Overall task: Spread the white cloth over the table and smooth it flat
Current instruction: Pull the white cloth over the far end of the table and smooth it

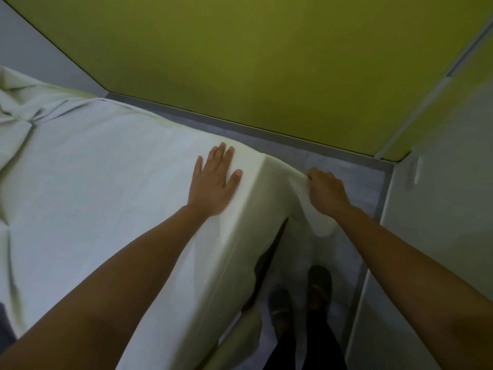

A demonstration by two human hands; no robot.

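Flat left hand (214, 182) pins cloth (101, 166) — right hand (326, 192) grips overhang.

Table hidden under the white cloth (106, 169), smooth by the near corner, rumpled at the far left.

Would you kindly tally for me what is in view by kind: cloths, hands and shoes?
White cloth: 1
Hands: 2, left hand pressing flat, right hand pinching the cloth's edge
Shoes: 2, left shoe, right shoe
Total: 5
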